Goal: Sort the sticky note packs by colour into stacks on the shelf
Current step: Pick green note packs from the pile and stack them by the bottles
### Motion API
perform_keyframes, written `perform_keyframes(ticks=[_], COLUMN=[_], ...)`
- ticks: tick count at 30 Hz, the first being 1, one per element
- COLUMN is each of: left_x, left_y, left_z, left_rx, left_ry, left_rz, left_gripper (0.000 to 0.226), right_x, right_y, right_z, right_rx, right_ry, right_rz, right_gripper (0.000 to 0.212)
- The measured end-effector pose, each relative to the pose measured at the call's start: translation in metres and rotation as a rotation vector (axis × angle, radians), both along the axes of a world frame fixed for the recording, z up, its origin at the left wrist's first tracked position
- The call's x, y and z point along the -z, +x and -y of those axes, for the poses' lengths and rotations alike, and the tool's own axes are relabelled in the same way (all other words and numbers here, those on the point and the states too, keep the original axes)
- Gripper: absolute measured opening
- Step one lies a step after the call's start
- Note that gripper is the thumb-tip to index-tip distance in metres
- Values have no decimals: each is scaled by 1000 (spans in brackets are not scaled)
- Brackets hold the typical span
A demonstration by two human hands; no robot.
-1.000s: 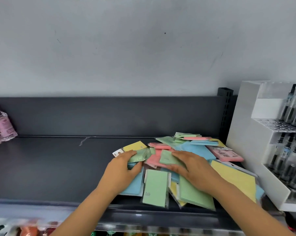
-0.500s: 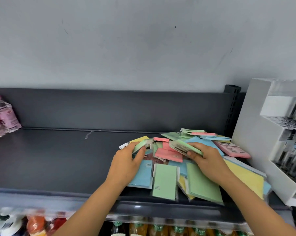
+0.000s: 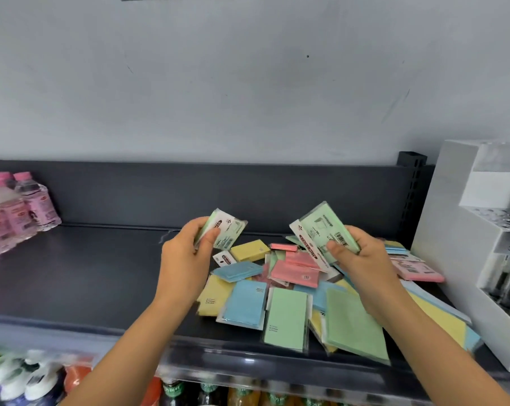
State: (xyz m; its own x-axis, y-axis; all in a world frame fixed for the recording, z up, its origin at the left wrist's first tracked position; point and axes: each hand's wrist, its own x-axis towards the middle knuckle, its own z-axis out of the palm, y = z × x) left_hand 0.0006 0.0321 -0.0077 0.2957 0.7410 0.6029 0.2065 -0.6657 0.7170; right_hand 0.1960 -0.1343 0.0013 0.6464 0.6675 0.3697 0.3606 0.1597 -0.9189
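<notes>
A loose pile of sticky note packs (image 3: 294,285) in green, blue, pink and yellow lies on the right half of the dark shelf (image 3: 86,276). My left hand (image 3: 186,256) holds a small green pack (image 3: 224,232) lifted above the pile's left edge, label side facing me. My right hand (image 3: 356,259) grips a larger green pack (image 3: 321,232) raised over the pile's middle, its barcode side showing. Two big green packs (image 3: 288,317) lie flat at the pile's front.
Pink-capped bottles (image 3: 10,212) stand at the shelf's far left. A white pen display rack (image 3: 482,253) stands against the pile's right side. The shelf's dark back panel (image 3: 189,194) rises behind. Drink bottles (image 3: 37,379) fill the lower shelf.
Both hands have lifted off the pile, each raising a green pack into the air. The packs have turned so their printed labels face me.
</notes>
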Motion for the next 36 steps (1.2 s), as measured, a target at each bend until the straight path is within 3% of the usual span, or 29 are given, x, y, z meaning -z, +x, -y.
perform_keyframes(ticks=[7, 18, 36], left_x=[8, 7, 7], left_y=[-37, -113, -274], left_z=[4, -5, -153], left_rx=[-122, -259, -166], left_ry=[87, 104, 78], left_rz=[-87, -123, -78], left_gripper=[17, 16, 18], right_x=[7, 6, 2], right_y=[-31, -85, -256], right_z=[-20, -61, -195], right_rx=[-209, -366, -212], right_ry=[-15, -28, -114], right_rz=[117, 100, 190], right_gripper=[32, 29, 31])
